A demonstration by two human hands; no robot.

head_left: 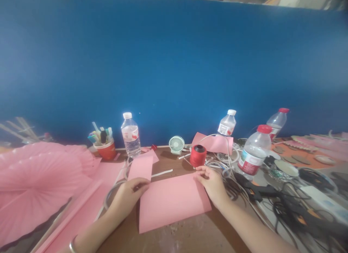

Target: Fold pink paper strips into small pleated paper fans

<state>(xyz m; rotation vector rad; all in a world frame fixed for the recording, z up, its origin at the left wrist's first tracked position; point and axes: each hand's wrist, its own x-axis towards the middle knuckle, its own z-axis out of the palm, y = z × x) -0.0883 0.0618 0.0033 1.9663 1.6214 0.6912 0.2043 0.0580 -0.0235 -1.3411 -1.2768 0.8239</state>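
A rectangular sheet of pink paper (174, 198) lies slightly tilted over the brown table in front of me. At its upper right corner, my right hand (213, 184) pinches the edge between thumb and fingers. My left hand (129, 195) is closed at the upper left corner, its thumb and forefinger on pink paper. A smaller pink paper piece (140, 167) reaches under or beside those left fingertips; exactly which sheet they grip is partly hidden. Just beyond the right fingertips stands a red spool of thread (198, 156). A thin white strip (162, 172) lies behind the sheet.
Pleated pink paper fans (40, 187) fill the left side. Along the blue partition (174, 64) stand a pen cup (105, 149), a water bottle (130, 135) and a small fan (176, 145). More bottles (254, 151), cables and black glue guns (261, 191) crowd the right.
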